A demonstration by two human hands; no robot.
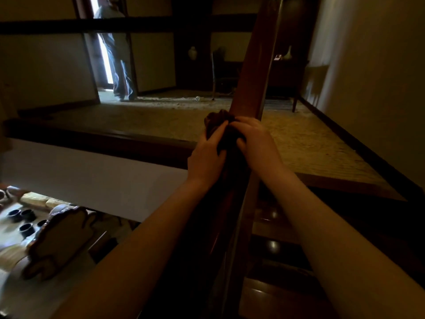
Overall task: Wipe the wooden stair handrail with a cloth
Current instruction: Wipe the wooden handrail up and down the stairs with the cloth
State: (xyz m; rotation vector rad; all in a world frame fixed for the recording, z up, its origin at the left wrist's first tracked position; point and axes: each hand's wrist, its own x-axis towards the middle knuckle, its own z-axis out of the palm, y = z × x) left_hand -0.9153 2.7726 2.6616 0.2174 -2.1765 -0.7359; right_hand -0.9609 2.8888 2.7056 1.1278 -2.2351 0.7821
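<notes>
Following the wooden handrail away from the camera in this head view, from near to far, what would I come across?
Bare handrail between the forearms → left hand and right hand holding the dark cloth round it → more handrail rising → dark cabinet with a pale vase.

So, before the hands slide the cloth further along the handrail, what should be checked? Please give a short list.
1. Cloth wrapped over the handrail: ok.
2. Left hand grips the cloth: ok.
3. Right hand grips the cloth: ok.
4. Bare rail ahead of the hands free of objects: ok.
5. Cloth covers the rail's underside: cannot tell.
6. Other person in the doorway, far from the rail: ok.
</notes>
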